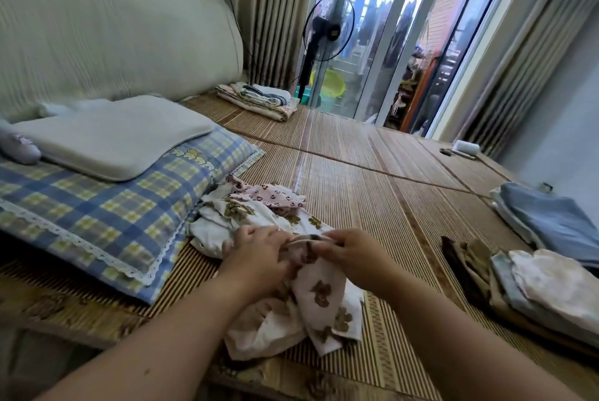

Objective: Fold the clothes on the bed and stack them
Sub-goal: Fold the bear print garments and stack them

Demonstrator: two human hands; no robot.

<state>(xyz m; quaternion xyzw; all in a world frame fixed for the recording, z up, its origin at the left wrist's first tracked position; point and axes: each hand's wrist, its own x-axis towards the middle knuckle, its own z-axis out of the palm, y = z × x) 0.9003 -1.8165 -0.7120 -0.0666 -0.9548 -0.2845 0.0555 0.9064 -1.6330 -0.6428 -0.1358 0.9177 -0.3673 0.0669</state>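
A crumpled white garment with brown bear prints (321,297) lies on the bamboo mat (372,193) in front of me. My left hand (259,255) and my right hand (350,253) both grip its upper edge, close together. Behind it sits a loose pile of more white bear-print cloth (233,216) topped by a pink patterned piece (269,198). A stack of folded clothes (534,290) lies at the right, with a pale floral item on top and dark brown cloth beneath.
A blue-yellow plaid pillow (107,216) with a grey pillow (113,138) on it lies at left. Folded blue bedding (551,222) sits far right, folded blankets (259,99) at the back. A standing fan (324,37) and glass doors are beyond the bed.
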